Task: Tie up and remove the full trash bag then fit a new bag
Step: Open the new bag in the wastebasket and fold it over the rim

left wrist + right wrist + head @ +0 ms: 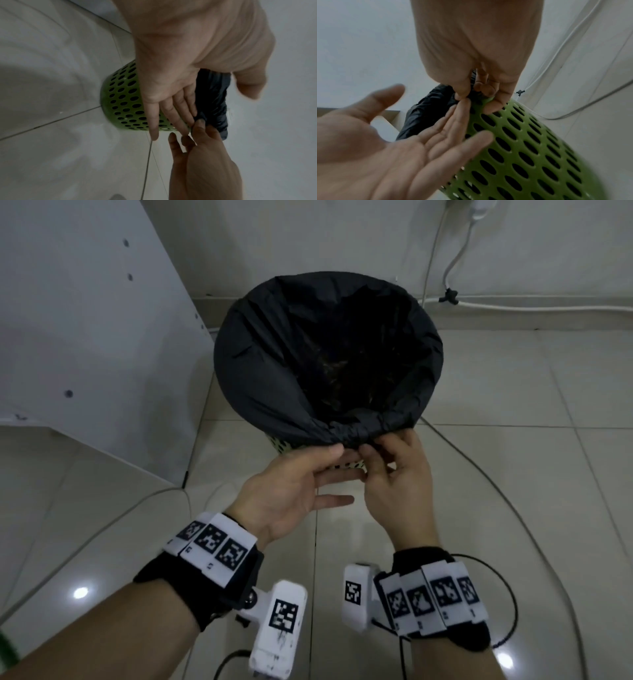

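Observation:
A black trash bag (274, 364) lines a green perforated bin (530, 142), its top folded over the rim. The bin (123, 102) stands on the tiled floor. My right hand (394, 470) pinches the gathered bag edge (356, 436) at the near rim, thumb and fingers curled on the plastic (474, 94). My left hand (301, 487) lies flat with straight fingers against the bin's side just below that edge, fingertips (187, 119) touching the bag hem. Dark contents show dimly deep inside the bag.
A white cabinet panel (85, 337) stands left of the bin. White cables (462, 261) run along the back wall, and more cables (513, 508) curve over the floor tiles to the right and left of my arms.

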### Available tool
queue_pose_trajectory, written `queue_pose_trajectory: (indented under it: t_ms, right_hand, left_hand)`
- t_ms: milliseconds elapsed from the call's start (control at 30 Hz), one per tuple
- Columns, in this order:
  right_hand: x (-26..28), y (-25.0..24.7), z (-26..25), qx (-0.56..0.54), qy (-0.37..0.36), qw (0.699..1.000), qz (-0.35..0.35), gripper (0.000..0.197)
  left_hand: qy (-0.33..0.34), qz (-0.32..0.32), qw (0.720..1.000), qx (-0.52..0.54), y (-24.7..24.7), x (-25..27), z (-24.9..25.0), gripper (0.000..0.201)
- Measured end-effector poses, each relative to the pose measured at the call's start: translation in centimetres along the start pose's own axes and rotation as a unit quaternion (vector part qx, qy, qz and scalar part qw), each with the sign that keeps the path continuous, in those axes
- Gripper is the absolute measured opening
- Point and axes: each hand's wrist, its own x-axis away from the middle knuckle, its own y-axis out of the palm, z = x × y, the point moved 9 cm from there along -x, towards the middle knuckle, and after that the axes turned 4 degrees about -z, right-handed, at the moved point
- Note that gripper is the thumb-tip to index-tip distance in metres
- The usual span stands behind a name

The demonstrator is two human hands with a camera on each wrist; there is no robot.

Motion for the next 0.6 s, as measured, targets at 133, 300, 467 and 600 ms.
queue_pose_trajectory:
  t_ms: [133,300,467,600]
  right_hand:
    - [-0.2,0.4,-0.1,0.005,0.011,0.999,-0.039,0.014]
    - [2.0,0.1,2.6,-0.229,0.233,0.942,0.074,0.012]
    - [2.5,1.6,2.7,-0.449,0.370,0.812,-0.046,0.014]
    - [1.5,1.8,2.2,-0.410,0.375,0.829,-0.058,0.036]
  left_hand:
    - [-0.037,0.071,0.995,0.052,-0.4,-0.1,-0.2,0.063]
    - [-0.010,0.097,0.992,0.084,-0.4,-0.4,0.1,0.037]
    - [-0.013,0.097,0.994,0.052,-0.8,0.0,0.3,0.033]
    - [-0.009,0.100,0.994,0.047,-0.7,0.2,0.7,0.031]
